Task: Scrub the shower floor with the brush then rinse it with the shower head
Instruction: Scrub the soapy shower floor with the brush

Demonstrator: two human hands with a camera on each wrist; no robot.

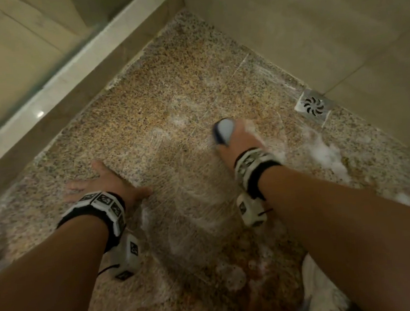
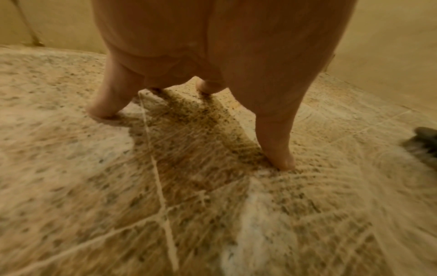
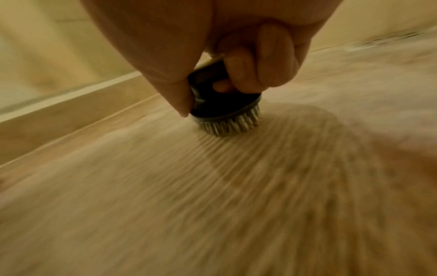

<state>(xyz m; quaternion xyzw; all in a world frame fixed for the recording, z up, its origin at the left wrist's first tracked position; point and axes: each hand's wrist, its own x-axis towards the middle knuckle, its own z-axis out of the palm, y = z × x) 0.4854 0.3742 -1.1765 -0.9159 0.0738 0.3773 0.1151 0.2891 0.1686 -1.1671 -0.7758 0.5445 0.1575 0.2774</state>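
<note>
Speckled brown-and-tan granite shower floor point(image 1: 146, 106) lies wet and streaked with thin white soap foam point(image 1: 326, 155), thickest toward the wall near the square steel drain grate point(image 1: 314, 105). The right hand point(image 1: 241, 142) is clenched round the small round dark-blue brush with a pale grey cap point(image 1: 223, 131), bristles pressed to the stone a little way short of the drain; the right wrist view is smeared by motion, so the stroke's direction is probably away from the body, though I cannot be sure. The left hand point(image 1: 105, 180) is released, fingers spread flat on the floor just inside the pale stone curb point(image 1: 48, 104), apparently bracing the body.

Judging by the foam, scrubbing is well along, and rinsing is not yet begun; no shower head is in view. The risk is the bracing palm sliding on soapy stone, pitching weight forward. A wet grip could also let the brush skid out sideways, and suds pushed at the drain may leave the curb corner unscrubbed.
</note>
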